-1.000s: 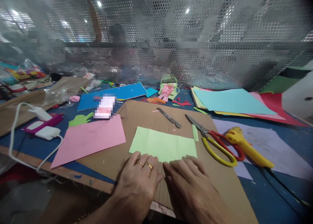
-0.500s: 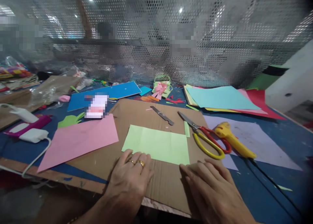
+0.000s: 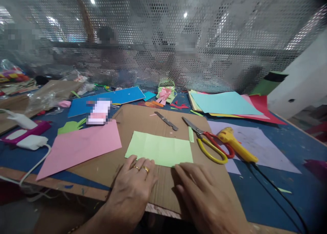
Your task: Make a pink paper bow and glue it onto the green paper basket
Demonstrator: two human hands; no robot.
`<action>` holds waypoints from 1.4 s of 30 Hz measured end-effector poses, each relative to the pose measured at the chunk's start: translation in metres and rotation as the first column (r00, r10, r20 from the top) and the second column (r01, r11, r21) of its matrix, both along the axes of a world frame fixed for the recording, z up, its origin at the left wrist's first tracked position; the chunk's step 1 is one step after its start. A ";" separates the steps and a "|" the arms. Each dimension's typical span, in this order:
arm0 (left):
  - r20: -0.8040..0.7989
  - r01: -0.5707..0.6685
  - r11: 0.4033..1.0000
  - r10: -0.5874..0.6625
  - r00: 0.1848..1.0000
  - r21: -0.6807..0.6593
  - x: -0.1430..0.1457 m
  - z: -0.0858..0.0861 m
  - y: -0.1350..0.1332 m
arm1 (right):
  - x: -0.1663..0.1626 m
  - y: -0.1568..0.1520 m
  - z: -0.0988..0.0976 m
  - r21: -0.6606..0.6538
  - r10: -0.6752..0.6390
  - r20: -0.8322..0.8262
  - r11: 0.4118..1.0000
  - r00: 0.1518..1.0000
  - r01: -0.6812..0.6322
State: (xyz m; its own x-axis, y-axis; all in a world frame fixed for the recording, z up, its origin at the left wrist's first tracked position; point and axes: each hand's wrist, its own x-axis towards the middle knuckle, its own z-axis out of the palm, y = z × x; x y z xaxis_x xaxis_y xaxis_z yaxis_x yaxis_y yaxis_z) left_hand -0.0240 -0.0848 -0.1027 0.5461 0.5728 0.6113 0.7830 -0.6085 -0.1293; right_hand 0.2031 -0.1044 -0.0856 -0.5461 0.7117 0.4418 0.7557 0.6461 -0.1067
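Note:
A light green sheet of paper (image 3: 160, 147) with faint crosswise creases lies on a brown cardboard sheet (image 3: 163, 189) in front of me. My left hand (image 3: 136, 181), wearing two gold-coloured rings, rests its fingertips on the near left edge of the green paper. Along the near right edge, my right hand (image 3: 201, 193) presses with fingers laid out flat. Neither hand is wrapped around anything. Scissors (image 3: 213, 143) with red and yellow handles lie right of the green paper. A folding knife or blade (image 3: 166, 121) lies beyond it.
A yellow glue gun (image 3: 237, 144) with a black cord rests on lilac paper (image 3: 276, 152). Pink paper (image 3: 84, 147), a phone (image 3: 99, 112) and a purple power strip (image 3: 38, 130) are at left. Stacked coloured sheets (image 3: 224, 103) and a small green paper basket (image 3: 166, 91) stand behind.
My right hand has slid left along the near edge of the green paper. My left hand stays at its near left edge. The view has shifted slightly.

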 end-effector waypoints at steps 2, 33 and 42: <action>-0.005 -0.006 1.000 0.006 1.000 -0.002 0.000 0.001 -0.001 | -0.012 0.002 -0.005 -0.058 -0.004 0.000 0.998 1.000 0.004; 0.083 -0.181 0.871 0.244 0.966 -0.457 -0.018 0.034 0.004 | -0.019 0.024 -0.012 -0.009 0.096 -0.018 0.995 0.995 -0.096; -0.183 -0.280 0.550 0.225 0.957 -0.787 -0.008 0.065 0.053 | -0.018 0.022 -0.005 0.008 0.130 0.038 0.991 0.991 -0.131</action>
